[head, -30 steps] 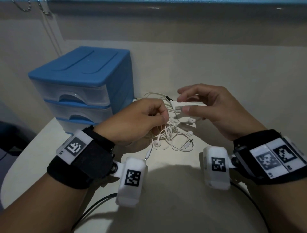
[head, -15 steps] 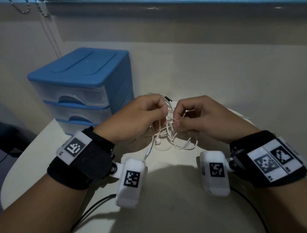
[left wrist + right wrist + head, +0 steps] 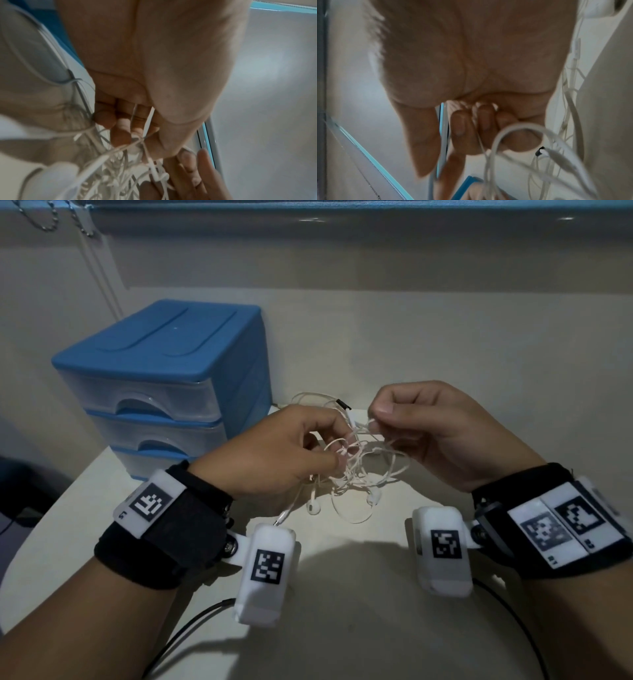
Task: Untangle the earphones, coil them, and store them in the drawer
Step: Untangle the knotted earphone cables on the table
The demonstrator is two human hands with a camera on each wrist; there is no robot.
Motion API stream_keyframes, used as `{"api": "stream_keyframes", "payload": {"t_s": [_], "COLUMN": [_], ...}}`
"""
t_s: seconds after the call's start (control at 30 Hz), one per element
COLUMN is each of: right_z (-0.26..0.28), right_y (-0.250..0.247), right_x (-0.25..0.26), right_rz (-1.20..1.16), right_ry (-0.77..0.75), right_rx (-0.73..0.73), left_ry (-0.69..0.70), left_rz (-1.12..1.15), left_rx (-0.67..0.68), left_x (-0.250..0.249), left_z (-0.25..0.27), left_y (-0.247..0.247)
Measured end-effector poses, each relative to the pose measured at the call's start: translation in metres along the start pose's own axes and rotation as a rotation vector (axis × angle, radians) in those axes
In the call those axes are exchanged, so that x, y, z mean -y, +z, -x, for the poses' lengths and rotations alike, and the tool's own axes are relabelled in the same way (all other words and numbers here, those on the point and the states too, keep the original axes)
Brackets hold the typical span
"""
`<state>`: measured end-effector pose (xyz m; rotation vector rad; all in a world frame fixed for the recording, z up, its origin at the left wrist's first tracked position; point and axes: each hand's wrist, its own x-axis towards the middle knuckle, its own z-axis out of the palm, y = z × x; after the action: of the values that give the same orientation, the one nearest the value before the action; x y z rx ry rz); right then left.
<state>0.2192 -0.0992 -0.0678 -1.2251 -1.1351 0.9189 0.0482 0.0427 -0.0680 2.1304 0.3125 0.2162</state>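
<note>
1. The earphones [image 3: 356, 470] are a white tangle held up between both hands, just above the pale surface [image 3: 342, 628], to the right of the drawers [image 3: 164, 392].
2. The left hand [image 3: 274, 453] has its fingers [image 3: 120, 129] curled together, pinching strands at the left of the knot; the left wrist view shows cord running between the bent fingers.
3. The right hand [image 3: 442, 433] is raised a little higher, its thumb and forefinger clamped on a strand at the top of the tangle, the other fingers [image 3: 486, 119] folded in.
4. Two earbuds [image 3: 313, 506] dangle from the bunch, close to the surface; whether they touch it I cannot tell.
5. A loop [image 3: 352, 511] hangs below the knot, between the two wrist cameras.
6. The plug [image 3: 282, 517] end trails down near the left wrist camera.
7. A small black piece [image 3: 343, 404] on the cord shows behind the hands.
8. The drawers are a blue unit with three clear fronts, all closed, standing at the back left of the surface beside the wall.
9. A bead chain [image 3: 68, 220] hangs at the upper left.
</note>
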Motion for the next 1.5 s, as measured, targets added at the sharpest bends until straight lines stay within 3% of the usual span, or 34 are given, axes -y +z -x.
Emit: {"api": "stream_keyframes", "payload": {"t_s": [0.13, 0.33, 0.6, 0.8, 1.13, 1.33, 1.5], "right_z": [0.0013, 0.0012, 0.0025, 0.002, 0.0063, 0.0015, 0.0043], "right_y": [-0.0001, -0.0011, -0.0083, -0.0031, -0.0048, -0.0065, -0.001], "right_x": [0.0003, 0.0026, 0.0066, 0.0004, 0.0034, -0.0013, 0.0004], "right_rz": [0.101, -0.134, -0.358, -0.034, -0.223, 0.011, -0.018], "right_ry": [0.029, -0.076, -0.063, 0.005, -0.154, -0.002, -0.11], "right_rx": [0.046, -0.01, -0.01, 0.042, 0.136, 0.068, 0.171], "left_ry": [0.011, -0.019, -0.039, -0.069, -0.1, -0.13, -0.118], "left_rz": [0.046, 0.008, 0.07, 0.176, 0.178, 0.191, 0.135], "left_rx": [-0.027, 0.033, -0.052, -0.084, -0.039, -0.064, -0.076], "left_x": [0.0011, -0.0004, 0.0031, 0.0038, 0.0064, 0.0028, 0.0039], "left_z": [-0.0011, -0.0013, -0.0027, -0.0047, -0.0039, -0.0045, -0.0056], "left_y": [0.0, 0.0001, -0.0005, 0.0008, 0.0011, 0.0024, 0.0015]}}
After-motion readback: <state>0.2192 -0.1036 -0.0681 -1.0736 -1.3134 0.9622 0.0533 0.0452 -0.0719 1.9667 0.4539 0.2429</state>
